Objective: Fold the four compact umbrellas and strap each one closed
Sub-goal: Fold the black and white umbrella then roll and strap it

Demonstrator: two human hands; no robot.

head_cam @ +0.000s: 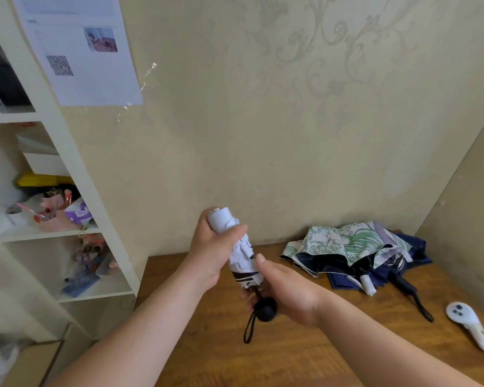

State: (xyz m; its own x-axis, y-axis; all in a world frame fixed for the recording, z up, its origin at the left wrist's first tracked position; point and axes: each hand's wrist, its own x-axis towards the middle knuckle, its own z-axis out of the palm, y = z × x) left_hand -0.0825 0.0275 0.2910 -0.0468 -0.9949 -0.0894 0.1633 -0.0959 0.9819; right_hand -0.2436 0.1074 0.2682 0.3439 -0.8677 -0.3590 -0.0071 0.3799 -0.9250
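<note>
A white compact umbrella with black stripes is held nearly upright above the wooden table. My left hand grips its rolled canopy near the top. My right hand holds its lower end by the round black handle, from which a black wrist loop hangs. At the back right lies a heap of unfolded umbrellas: a floral green-and-white one over a navy one, with a white handle and a black handle sticking out.
A white controller-like device lies at the table's right edge. A white shelf unit with clutter stands to the left. Patterned walls close the back and the right side. Papers are taped to the wall above the shelf.
</note>
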